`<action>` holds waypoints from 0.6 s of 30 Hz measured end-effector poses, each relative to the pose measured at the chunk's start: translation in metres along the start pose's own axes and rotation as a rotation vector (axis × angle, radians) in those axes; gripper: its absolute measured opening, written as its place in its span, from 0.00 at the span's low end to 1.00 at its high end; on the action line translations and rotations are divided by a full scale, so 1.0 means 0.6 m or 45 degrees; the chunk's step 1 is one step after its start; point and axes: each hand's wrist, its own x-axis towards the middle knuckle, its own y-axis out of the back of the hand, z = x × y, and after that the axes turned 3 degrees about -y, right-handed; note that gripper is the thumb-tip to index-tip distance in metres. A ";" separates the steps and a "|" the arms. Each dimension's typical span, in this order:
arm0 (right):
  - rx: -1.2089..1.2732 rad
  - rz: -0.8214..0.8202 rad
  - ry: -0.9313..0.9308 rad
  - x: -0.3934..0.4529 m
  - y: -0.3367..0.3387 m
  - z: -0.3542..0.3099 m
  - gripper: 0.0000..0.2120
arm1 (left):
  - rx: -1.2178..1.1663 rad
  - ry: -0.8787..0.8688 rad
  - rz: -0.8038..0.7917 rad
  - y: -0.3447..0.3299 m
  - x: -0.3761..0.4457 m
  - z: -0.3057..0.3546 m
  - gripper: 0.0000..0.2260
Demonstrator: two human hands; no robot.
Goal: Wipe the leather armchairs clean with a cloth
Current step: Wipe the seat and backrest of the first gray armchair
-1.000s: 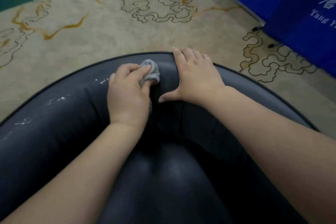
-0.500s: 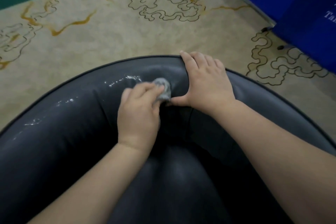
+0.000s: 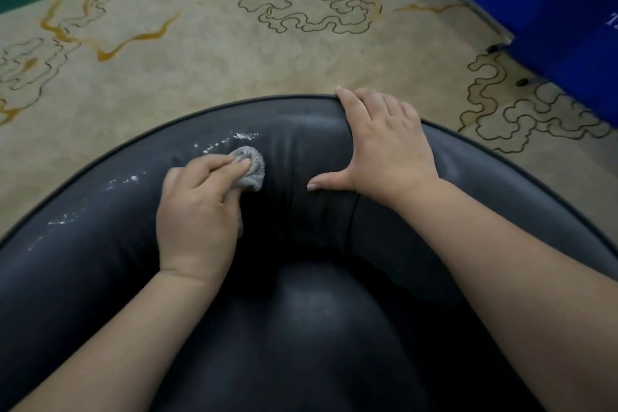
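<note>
Left hand, centre-left of frame, fingers curled round a small grey cloth bunched into a wad and pressed on the dark armchair backrest. Right hand lies flat, fingers straight over the top rim, thumb spread, holding nothing. White specks sit just above and left of the wad; the streak runs down-left along the curve toward the frame's left edge. Left hand is nearer. Next pass likely sweeps up-left along that line.
</note>
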 end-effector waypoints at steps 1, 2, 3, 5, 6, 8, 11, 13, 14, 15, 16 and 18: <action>0.000 0.000 -0.002 0.000 0.000 -0.001 0.62 | -0.028 0.025 0.024 0.000 0.003 0.004 0.11; -0.001 0.002 -0.002 0.000 0.000 -0.001 0.62 | -0.066 0.021 0.047 -0.006 0.013 0.018 0.11; 0.002 0.005 -0.002 0.000 -0.001 -0.001 0.62 | -0.105 -0.012 0.065 -0.017 0.029 0.038 0.12; 0.019 0.013 0.001 0.000 -0.002 0.000 0.62 | -0.175 -0.124 0.050 -0.042 0.061 0.084 0.12; 0.030 0.016 0.002 0.000 -0.003 0.000 0.62 | -0.190 -0.155 0.031 -0.051 0.070 0.100 0.12; 0.038 0.018 -0.003 0.000 -0.003 0.001 0.62 | -0.150 -0.166 0.030 -0.053 0.067 0.093 0.12; 0.016 0.015 -0.009 -0.001 -0.004 -0.001 0.62 | -0.041 -0.030 0.119 -0.024 0.042 0.020 0.12; 0.015 0.015 -0.011 -0.001 -0.004 -0.002 0.62 | -0.027 0.111 0.165 -0.011 0.041 0.002 0.11; 0.015 0.014 -0.010 -0.001 -0.004 -0.003 0.62 | -0.042 0.098 0.158 -0.014 0.049 0.012 0.12; 0.015 0.013 -0.010 -0.001 -0.003 -0.003 0.62 | -0.071 0.026 0.130 -0.024 0.060 0.032 0.12; 0.019 0.016 -0.010 -0.001 -0.003 -0.002 0.61 | -0.108 -0.056 0.086 -0.037 0.072 0.059 0.12; 0.035 0.021 -0.006 0.000 -0.003 0.000 0.61 | -0.147 -0.145 -0.002 -0.059 0.093 0.105 0.13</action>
